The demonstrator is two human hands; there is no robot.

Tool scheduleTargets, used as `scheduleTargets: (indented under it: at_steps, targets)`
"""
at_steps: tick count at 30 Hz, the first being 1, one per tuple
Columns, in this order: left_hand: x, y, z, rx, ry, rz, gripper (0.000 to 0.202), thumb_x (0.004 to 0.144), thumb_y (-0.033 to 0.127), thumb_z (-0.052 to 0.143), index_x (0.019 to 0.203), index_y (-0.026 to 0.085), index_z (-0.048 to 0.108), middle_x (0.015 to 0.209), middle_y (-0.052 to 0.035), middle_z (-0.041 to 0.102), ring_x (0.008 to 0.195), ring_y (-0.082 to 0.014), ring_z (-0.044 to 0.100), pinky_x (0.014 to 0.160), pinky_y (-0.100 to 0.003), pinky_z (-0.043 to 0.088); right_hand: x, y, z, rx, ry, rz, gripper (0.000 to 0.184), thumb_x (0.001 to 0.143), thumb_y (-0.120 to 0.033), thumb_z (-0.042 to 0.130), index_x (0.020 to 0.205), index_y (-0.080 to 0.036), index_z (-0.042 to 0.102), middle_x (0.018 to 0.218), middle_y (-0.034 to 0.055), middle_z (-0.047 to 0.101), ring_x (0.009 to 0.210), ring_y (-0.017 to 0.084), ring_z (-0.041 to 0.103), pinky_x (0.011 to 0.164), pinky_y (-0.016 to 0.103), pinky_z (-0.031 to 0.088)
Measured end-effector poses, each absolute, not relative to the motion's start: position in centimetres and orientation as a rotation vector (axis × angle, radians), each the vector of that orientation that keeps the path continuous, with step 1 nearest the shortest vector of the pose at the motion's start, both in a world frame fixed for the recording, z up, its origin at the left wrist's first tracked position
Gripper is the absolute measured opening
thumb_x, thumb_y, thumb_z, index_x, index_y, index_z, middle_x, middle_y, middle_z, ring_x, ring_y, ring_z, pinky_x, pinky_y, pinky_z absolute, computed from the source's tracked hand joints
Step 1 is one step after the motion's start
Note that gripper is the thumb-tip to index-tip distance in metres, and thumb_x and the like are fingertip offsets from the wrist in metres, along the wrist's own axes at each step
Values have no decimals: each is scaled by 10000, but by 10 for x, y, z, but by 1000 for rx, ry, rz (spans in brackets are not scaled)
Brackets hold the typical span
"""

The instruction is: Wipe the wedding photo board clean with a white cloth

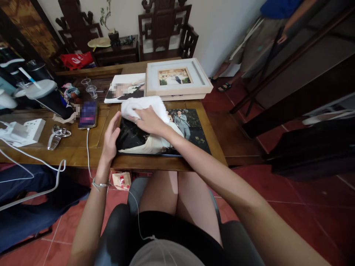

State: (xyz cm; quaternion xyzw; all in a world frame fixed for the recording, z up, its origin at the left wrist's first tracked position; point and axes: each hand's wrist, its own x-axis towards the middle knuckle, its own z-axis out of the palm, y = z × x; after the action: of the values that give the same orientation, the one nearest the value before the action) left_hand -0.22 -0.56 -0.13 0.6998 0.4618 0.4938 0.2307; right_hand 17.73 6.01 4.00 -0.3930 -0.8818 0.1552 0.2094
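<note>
Power strip: a white power strip point(34, 131) with plugs and cables lies at the left end of the table point(74, 151).
Tumbler: a dark tumbler point(54, 105) with a pale lid and a straw stands behind the strip.
Silver piece: a shiny metal object point(57, 136) (its exact kind is hard to make out) lies between strip and phone.
Phone: the phone point(88, 115) lies with its screen up, a white cable running off the table's front edge.
Left hand: the left hand point(111, 136) is at the left edge of the photo panel, fingers extended together, its grip open and holding nothing; a bracelet point(100, 183) circles the wrist.
Pale-edged print: a print point(127, 88) lies behind the cloth, just beside the frame.
Right hand: the right hand point(149, 120) (ring on one finger) rests on a bunched white cloth point(156, 105); whether its grip pinches any of the fabric, I cannot tell.
Photo panel: the dark panel point(155, 144) lies flat near the table's front edge, partly under cloth and right forearm.
Frame: a pale wooden frame point(177, 90) lies behind the panel.
Bystander: a person point(255, 48) in a blue top stands beyond the table.
</note>
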Motion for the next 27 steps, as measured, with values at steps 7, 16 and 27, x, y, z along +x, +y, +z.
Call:
scheduleTargets:
  at_steps: [7, 16, 27]
  targets:
    - [2, -7, -1, 2090, 1415, 1229, 553, 934, 491, 515, 1401, 198, 488, 1487, -131, 480, 1402, -248, 428, 1187, -429, 308, 219, 51, 28, -1041, -2378, 456, 346, 992, -299, 344, 1112, -168, 641, 1250, 109, 672, 1142, 322, 607, 1129, 586, 228]
    - [4, -6, 0, 2176, 1474, 1064, 374, 912, 318, 552, 1242, 167, 642, 1372, -125, 599, 1357, -263, 489, 1162, -481, 354, 311, -8, 12, -1527, -2280, 71, 280, 873, -151, 410, 1014, -93, 646, 1226, 247, 641, 1338, 426, 445, 1053, 718, 281]
    - [5, -9, 4, 2061, 1408, 1266, 414, 981, 388, 432, 1263, 159, 629, 1366, -118, 606, 1314, -239, 530, 1152, -433, 362, 251, -55, 34, -1023, -2616, 475, 350, 818, -98, 433, 1072, -133, 671, 1403, 172, 557, 1470, 326, 259, 1146, 703, 134]
